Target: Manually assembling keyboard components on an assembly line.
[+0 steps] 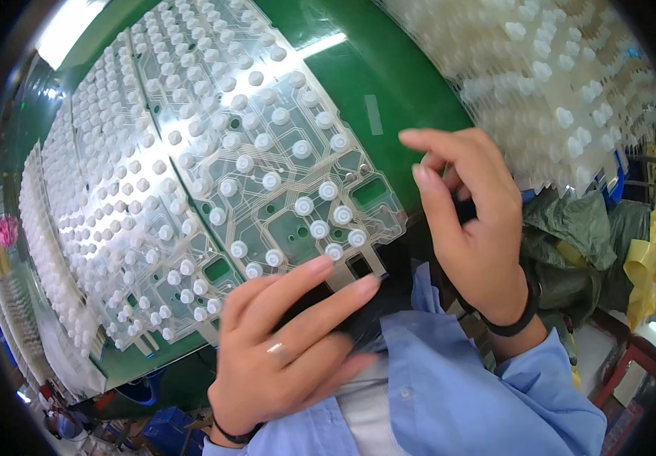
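Observation:
A clear membrane circuit sheet (274, 220) with printed traces and white rubber domes lies on the green tabletop, its near end toward me. At that near edge is my left hand (286, 346), fingers stretched and spread, with the fingertips at the lowest domes and the sheet's tail; whether they touch it I cannot tell. To the right of the sheet my right hand (472, 209) hovers with thumb and forefinger apart, other fingers curled, nothing visible between them. A second domed sheet (130, 235) lies alongside on the left.
Stacked domed sheets (548, 91) rise at the far right, and more stand at the left edge (50, 251). A strip of clear tape (374, 115) sticks to the green tabletop (335, 61). Dark green plastic bags (571, 243) and a red stool (640, 372) are at the lower right.

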